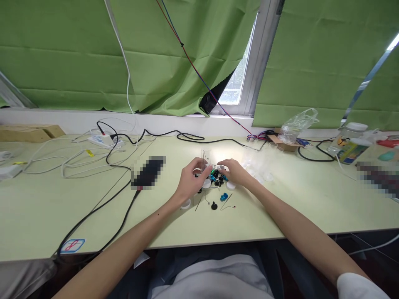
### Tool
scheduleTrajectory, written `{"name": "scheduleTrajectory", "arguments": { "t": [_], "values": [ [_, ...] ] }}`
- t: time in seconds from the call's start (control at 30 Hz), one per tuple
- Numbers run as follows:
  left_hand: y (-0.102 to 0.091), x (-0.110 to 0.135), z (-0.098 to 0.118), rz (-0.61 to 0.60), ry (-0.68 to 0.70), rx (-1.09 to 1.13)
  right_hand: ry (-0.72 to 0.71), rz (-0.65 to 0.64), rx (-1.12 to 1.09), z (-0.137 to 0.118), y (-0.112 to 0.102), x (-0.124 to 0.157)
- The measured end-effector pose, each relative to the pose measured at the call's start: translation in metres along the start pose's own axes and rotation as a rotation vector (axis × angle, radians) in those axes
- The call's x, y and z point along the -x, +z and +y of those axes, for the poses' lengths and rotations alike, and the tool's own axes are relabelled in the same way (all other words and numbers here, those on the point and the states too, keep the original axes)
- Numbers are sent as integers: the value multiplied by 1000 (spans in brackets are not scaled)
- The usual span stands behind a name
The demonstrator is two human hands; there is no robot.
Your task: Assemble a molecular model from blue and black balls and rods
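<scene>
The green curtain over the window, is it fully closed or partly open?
Partly open: the green curtain has its lower corner turned back, and the window shows in the gap.

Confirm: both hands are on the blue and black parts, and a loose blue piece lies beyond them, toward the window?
No. The head view shows the loose blue piece on the person's side of the left hand and right hand, not toward the window. Both hands are on the blue and black parts.
</scene>
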State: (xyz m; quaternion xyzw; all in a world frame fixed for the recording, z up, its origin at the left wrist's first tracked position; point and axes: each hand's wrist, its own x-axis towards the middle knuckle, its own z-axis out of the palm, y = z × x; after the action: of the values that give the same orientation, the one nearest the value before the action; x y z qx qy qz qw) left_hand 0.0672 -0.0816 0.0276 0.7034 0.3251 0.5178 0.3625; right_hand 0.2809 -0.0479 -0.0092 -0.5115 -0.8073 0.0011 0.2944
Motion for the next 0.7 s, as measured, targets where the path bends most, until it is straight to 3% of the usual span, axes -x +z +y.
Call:
{"name": "scheduleTrajectory", "arguments": {
  "t": [0.13, 0.3, 0.5, 0.7],
  "values": [
    [-3, -1, 2, -56, -24, 102, 55, -79, 0, 0, -1, -1],
    [-5, -3, 5, -138, -107, 234, 88, -87, -15, -2, -2, -1],
    [-4, -4, 2, -165, -226, 328, 61, 85, -160, -11, -12, -1],
    [-3, -3, 0, -182, -158, 63, 36, 291, -416, -30, -31, -2]
  ]
}}
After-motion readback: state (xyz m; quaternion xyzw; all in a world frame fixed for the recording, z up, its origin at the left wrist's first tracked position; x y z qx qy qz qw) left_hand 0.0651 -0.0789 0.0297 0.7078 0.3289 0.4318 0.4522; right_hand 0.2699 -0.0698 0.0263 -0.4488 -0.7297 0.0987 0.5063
